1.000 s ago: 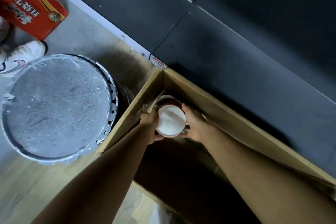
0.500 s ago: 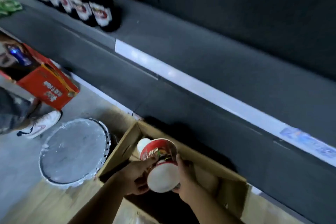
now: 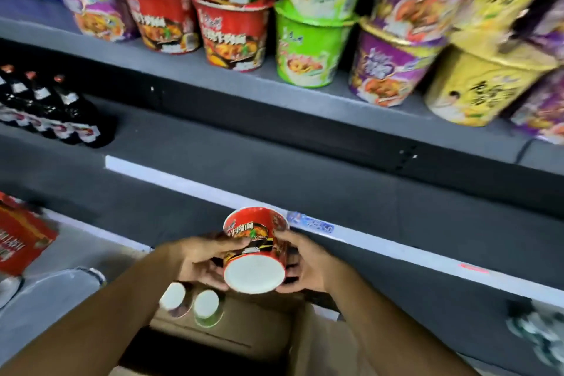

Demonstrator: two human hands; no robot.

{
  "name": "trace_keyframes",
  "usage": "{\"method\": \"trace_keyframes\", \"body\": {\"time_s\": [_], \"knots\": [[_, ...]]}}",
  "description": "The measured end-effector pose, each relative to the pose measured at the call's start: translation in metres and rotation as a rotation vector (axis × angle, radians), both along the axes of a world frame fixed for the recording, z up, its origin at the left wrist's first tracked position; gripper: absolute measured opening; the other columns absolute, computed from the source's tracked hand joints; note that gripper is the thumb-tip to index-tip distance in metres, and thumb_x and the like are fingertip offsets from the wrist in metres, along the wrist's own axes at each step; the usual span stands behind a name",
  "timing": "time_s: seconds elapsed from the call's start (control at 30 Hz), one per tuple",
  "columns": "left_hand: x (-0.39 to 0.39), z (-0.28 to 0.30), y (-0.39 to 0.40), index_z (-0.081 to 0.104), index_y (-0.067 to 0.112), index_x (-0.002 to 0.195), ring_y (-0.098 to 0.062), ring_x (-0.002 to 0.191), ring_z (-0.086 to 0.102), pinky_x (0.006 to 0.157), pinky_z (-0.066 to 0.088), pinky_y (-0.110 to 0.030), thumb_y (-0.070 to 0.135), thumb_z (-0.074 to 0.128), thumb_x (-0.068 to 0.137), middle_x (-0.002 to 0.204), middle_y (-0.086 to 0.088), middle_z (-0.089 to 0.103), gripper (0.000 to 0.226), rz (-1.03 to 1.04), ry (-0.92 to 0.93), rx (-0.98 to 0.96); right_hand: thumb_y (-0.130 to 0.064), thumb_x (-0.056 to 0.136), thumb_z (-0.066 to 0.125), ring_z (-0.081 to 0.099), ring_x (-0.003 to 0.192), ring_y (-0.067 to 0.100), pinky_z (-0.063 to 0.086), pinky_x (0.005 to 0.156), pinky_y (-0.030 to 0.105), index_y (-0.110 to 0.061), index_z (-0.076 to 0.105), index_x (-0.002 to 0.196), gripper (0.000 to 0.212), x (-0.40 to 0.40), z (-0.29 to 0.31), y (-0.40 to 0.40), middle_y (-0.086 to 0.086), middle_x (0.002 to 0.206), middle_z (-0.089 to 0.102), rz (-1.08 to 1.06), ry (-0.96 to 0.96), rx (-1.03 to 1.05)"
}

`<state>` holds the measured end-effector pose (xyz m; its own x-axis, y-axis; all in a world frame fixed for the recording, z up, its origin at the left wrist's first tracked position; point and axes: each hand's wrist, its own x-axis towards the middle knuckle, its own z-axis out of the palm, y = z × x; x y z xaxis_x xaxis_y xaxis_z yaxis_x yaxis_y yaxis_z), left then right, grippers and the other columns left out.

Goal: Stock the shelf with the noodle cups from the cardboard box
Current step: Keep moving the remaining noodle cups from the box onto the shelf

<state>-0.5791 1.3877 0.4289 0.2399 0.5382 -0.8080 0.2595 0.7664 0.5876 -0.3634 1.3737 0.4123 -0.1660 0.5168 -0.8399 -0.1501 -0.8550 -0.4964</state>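
Both hands (image 3: 207,259) (image 3: 308,262) gripping red noodle cup (image 3: 254,253), now higher above cardboard box (image 3: 262,336)

Your left hand (image 3: 203,256): bare, no glove, ring or watch | your right hand (image 3: 308,265): bare likewise | both forearms: uncovered, no sleeve in view

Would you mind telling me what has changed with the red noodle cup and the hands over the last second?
The red noodle cup has been lifted up out of the brown cardboard box and now hangs above it, white base toward the camera, before the grey shelf. The left hand and right hand still grip its sides. Two cups remain in the box.
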Motion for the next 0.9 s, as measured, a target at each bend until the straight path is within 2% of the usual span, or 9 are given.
{"method": "trace_keyframes", "body": {"time_s": [0.07,0.13,0.3,0.4,0.5,0.57,0.67,0.77,0.9], "knots": [[0.022,0.021,0.001,0.055,0.017,0.114,-0.039,0.102,0.065,0.088,0.05,-0.06,0.04,0.097,0.023,0.116,-0.018,0.065,0.103,-0.05,-0.031,0.035,-0.053,0.055,0.082,0.056,0.11,0.032,0.05,0.088,0.051,-0.014,0.048,0.126,0.088,0.022,0.025,-0.007,0.015,0.123,0.056,0.016,0.012,0.032],[0.042,0.044,0.004,0.054,0.024,0.112,-0.036,0.102,0.066,0.088,0.051,-0.058,0.039,0.096,0.029,0.114,-0.014,0.068,0.095,-0.175,-0.039,0.1,-0.055,0.051,0.084,0.057,0.111,0.032,0.049,0.091,0.054,-0.015,0.05,0.125,0.091,0.044,0.043,-0.012,0.014,0.124,0.057,0.017,0.01,0.076],[0.086,0.103,0.031,0.037,0.028,0.129,-0.034,0.098,0.068,0.078,0.056,-0.054,0.045,0.092,0.042,0.118,-0.012,0.064,0.104,-0.452,-0.04,0.257,-0.045,0.048,0.09,0.061,0.11,0.036,0.046,0.094,0.06,-0.01,0.048,0.127,0.097,0.091,0.086,-0.025,0.018,0.124,0.059,-0.016,0.025,0.176],[0.112,0.13,0.038,0.036,0.026,0.122,-0.027,0.087,0.07,0.073,0.057,-0.052,0.056,0.091,0.036,0.117,-0.012,0.06,0.106,-0.46,-0.103,0.337,-0.044,0.036,0.095,0.064,0.105,0.035,0.048,0.091,0.058,-0.007,0.051,0.125,0.106,0.118,0.113,-0.032,0.015,0.12,0.063,0.01,0.013,0.292],[0.132,0.156,0.039,0.035,0.02,0.117,-0.02,0.065,0.066,0.079,0.056,-0.053,0.057,0.08,0.056,0.106,-0.013,0.059,0.085,-0.502,-0.143,0.4,-0.045,0.045,0.093,0.065,0.101,0.034,0.048,0.091,0.058,-0.009,0.05,0.129,0.1,0.145,0.141,-0.039,0.016,0.121,0.062,0.079,-0.018,0.443],[0.144,0.171,0.04,0.035,0.02,0.113,-0.02,0.064,0.067,0.083,0.054,-0.055,0.052,0.072,0.066,0.105,-0.01,0.061,0.068,-0.53,-0.192,0.413,-0.044,0.051,0.091,0.065,0.1,0.036,0.045,0.095,0.061,-0.01,0.047,0.131,0.098,0.161,0.157,-0.045,0.021,0.122,0.06,0.099,-0.028,0.514],[0.164,0.197,0.039,0.037,0.023,0.111,-0.014,0.057,0.066,0.073,0.055,-0.044,0.05,0.071,0.07,0.092,-0.003,0.062,0.059,-0.564,-0.246,0.488,-0.044,0.053,0.09,0.065,0.1,0.038,0.042,0.097,0.062,-0.013,0.047,0.129,0.093,0.185,0.18,-0.055,0.021,0.12,0.061,0.097,-0.041,0.593],[0.185,0.221,0.037,0.036,0.025,0.114,-0.02,0.068,0.07,0.064,0.057,-0.038,0.052,0.076,0.069,0.103,-0.005,0.066,0.066,-0.598,-0.281,0.572,-0.046,0.05,0.09,0.062,0.104,0.04,0.046,0.094,0.06,-0.015,0.047,0.129,0.095,0.205,0.207,-0.063,0.017,0.119,0.063,0.074,-0.054,0.682],[0.209,0.249,0.026,0.039,0.027,0.115,-0.022,0.075,0.07,0.064,0.057,-0.04,0.047,0.078,0.067,0.106,-0.004,0.068,0.065,-0.571,-0.333,0.667,-0.049,0.043,0.092,0.066,0.097,0.036,0.055,0.083,0.05,-0.019,0.051,0.123,0.095,0.233,0.235,-0.075,0.012,0.113,0.067,0.038,-0.077,0.773]]}}
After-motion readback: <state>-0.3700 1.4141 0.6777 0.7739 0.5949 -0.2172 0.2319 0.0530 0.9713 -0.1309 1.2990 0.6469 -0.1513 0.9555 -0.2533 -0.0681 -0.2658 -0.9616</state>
